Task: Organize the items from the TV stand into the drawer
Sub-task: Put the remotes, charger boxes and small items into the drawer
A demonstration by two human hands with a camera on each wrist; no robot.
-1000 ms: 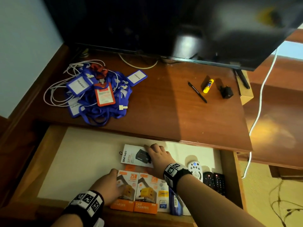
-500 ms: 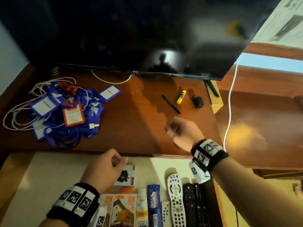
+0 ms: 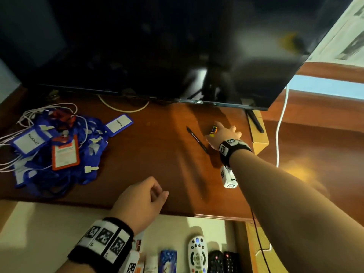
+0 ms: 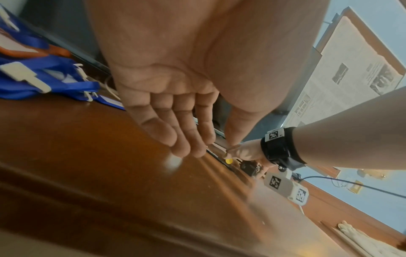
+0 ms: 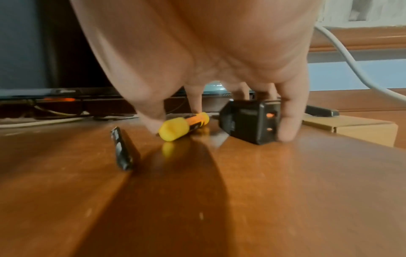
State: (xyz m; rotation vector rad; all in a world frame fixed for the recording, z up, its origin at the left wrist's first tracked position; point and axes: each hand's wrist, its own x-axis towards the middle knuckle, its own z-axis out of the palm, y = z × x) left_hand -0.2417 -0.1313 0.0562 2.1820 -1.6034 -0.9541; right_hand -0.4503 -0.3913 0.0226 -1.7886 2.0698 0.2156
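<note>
On the wooden TV stand (image 3: 157,154) my right hand (image 3: 224,132) reaches far right, fingers spread downward over a yellow-capped glue stick (image 5: 184,126) and a black charger plug (image 5: 248,121). The thumb touches the stand by the glue stick's cap; a finger rests against the charger's face. Neither item is lifted. A black pen (image 3: 198,140) lies just left of them. My left hand (image 3: 149,196) hovers over the stand's front edge, fingers relaxed, holding nothing. A heap of blue lanyards and ID badges (image 3: 59,146) with white cables lies at the left. The open drawer (image 3: 39,229) is below.
The TV (image 3: 157,46) hangs low over the back of the stand. A small cardboard box (image 3: 260,142) holds the TV foot right of my hand, and a white cable (image 3: 281,123) runs down beyond it. Remotes (image 3: 197,255) and boxed chargers lie in the drawer's front right.
Both hands left the drawer. My right hand moved up and forward onto the glue stick and charger. My left hand rose to the stand's front edge.
</note>
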